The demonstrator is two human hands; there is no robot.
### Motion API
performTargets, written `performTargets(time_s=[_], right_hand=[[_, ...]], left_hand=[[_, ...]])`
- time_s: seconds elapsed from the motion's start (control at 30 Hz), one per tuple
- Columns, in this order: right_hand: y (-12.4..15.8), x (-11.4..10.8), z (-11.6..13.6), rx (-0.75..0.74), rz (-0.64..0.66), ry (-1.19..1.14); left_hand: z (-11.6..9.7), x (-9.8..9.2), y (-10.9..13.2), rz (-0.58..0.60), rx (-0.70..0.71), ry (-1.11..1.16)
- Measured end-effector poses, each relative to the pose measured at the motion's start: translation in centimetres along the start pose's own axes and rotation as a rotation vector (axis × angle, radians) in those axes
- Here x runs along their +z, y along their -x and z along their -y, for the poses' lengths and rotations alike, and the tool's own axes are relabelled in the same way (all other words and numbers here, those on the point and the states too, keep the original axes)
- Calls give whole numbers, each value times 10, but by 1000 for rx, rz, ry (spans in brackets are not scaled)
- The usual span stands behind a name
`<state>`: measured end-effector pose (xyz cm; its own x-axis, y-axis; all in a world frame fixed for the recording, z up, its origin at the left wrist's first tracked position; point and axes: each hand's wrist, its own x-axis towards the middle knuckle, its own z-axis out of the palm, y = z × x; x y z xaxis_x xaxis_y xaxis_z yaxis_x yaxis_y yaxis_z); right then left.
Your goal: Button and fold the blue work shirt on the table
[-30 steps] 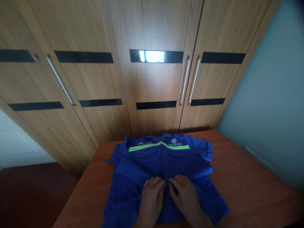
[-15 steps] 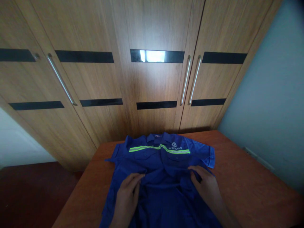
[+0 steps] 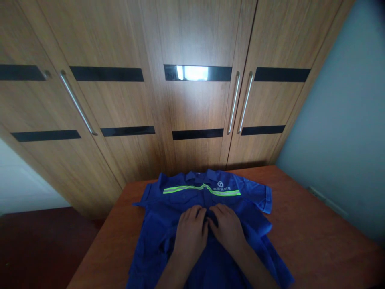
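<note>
A dark blue short-sleeved work shirt lies front up, collar at the far end, its lower body rumpled. Across its chest runs a yellow-green reflective stripe, with a white gear logo and lettering above it on the right. My left hand and my right hand are close together over the middle of the front, below the stripe. The fingers of both are bent and closed on the cloth near the button placket. My hands partly hide the cloth under the fingertips.
The shirt rests on a reddish-brown wooden table. Behind the table's far edge stands a wooden wardrobe with black strips and metal handles. A pale blue wall borders the right side.
Both hands have moved inward from the shirt's sides and now meet at its middle. The cloth on the right has shifted, and its lower right corner now spreads out on the table.
</note>
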<state>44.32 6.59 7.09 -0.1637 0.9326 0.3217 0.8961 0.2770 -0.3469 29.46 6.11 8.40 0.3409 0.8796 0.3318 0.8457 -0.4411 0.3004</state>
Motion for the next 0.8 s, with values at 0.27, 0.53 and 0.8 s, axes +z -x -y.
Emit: performTargets(time_s=[0.27, 0.53, 0.8], right_hand=[[-2, 13, -7, 33, 15, -18], [-7, 12, -9, -67, 55, -32], [-12, 15, -11, -62, 49, -9]], left_hand=[[20, 34, -14, 63, -31, 42], [26, 40, -15, 48, -30, 188], [25, 39, -15, 19, -18, 200]])
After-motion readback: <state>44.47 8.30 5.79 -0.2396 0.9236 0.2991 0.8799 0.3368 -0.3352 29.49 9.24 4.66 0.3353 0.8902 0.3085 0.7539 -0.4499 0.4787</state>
